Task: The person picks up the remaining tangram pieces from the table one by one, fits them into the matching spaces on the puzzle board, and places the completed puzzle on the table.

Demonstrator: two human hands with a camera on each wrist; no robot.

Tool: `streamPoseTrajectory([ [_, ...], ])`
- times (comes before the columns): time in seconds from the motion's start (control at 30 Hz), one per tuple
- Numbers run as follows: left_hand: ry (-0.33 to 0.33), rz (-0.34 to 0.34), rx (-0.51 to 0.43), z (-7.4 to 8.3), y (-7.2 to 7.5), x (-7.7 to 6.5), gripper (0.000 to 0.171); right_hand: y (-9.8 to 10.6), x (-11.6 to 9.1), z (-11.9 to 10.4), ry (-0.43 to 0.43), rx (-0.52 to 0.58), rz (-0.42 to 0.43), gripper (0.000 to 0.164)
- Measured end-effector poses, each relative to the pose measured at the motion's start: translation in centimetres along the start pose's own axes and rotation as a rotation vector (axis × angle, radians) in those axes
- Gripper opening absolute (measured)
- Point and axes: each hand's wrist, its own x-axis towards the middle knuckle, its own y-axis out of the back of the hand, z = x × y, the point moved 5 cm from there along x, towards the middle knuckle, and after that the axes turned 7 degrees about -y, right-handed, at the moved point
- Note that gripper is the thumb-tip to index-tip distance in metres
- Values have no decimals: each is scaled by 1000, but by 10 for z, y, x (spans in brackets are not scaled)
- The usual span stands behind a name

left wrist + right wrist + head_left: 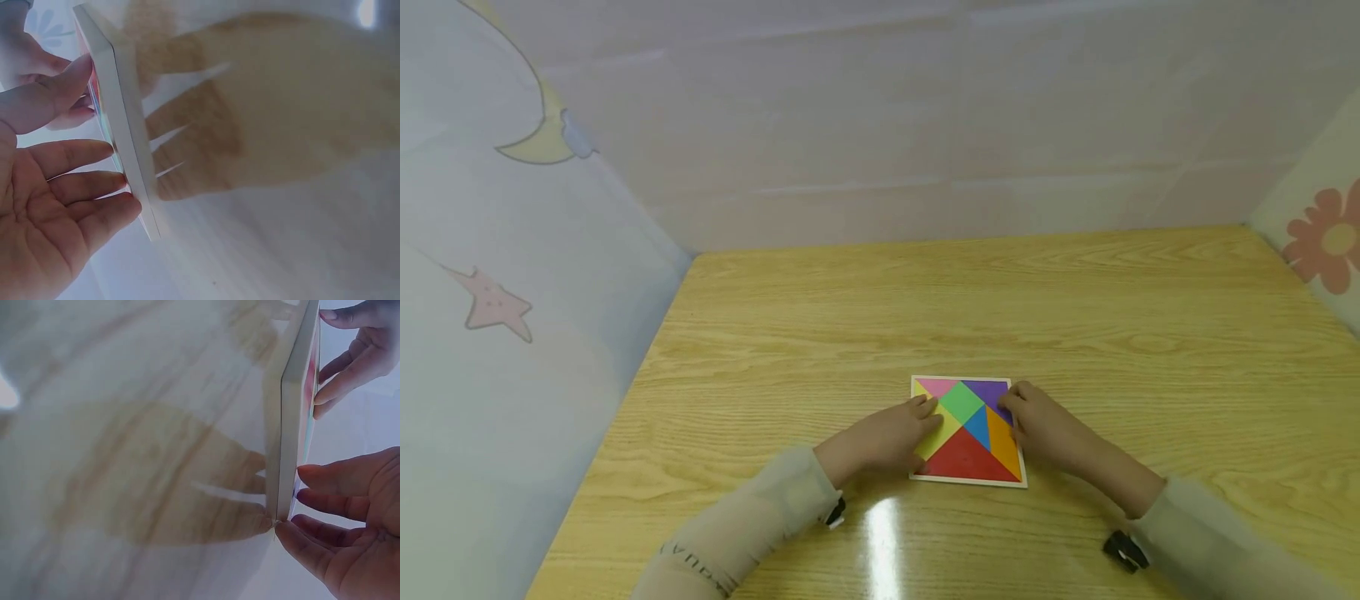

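Note:
A square tangram puzzle in a pale tray point(967, 482) lies flat on the table. It shows a large red triangle point(966, 460), a yellow triangle, a green square point(962, 403), and pink, purple, blue and orange pieces. My left hand point(895, 435) rests at its left side, fingertips touching the yellow and red pieces. At the opposite side, my right hand point(1054, 429) touches the upper right edge by the purple and orange pieces. Both wrist views show the tray's side wall point(123, 137) level with the tabletop, with loosely bent fingers point(312, 540) against it.
The wood-grain table point(820, 317) extends around the puzzle, its glossy top reflecting light and the hands. Behind it rises a pale cloth backdrop point(865, 125). Printed side panels carry a star point(496, 307) and a flower point(1330, 237). Dark straps point(1126, 552) sit at the sleeve cuffs.

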Motion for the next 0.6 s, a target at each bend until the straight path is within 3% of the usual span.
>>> streamPoseTrajectory([
  [0.2,1,18,-9,-1,-2,-5,61,0,-4,-2,-30,11,-60,25],
  [0.5,96,54,-93,-12,-9,-11,72,1,-14,4,-89,2,-114,44],
  [0.6,105,63,-86,-16,-12,-13,76,2,-16,8,-68,7,-112,50],
])
